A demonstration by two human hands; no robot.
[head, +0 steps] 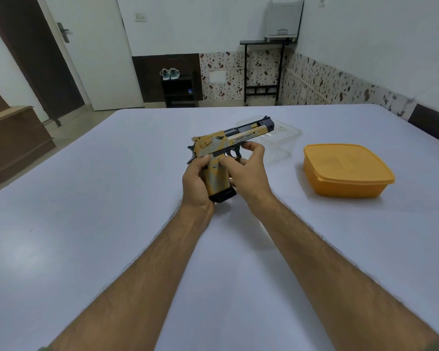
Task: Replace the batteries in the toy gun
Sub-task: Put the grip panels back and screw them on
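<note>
Toy gun (pixel 228 144), tan/gold w/ dark slide, held mid-frame: left hand (pixel 197 182) grips handle, right hand (pixel 249 171) pinches trigger guard.

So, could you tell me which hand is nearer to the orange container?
Right. The right hand grips the toy gun on the side facing the orange container; the left hand holds the handle farther away.

Soft, even indoor light — faint shadows, a dull sheen on the table (pixel 61 236), wide-angle bending at edges.
</note>
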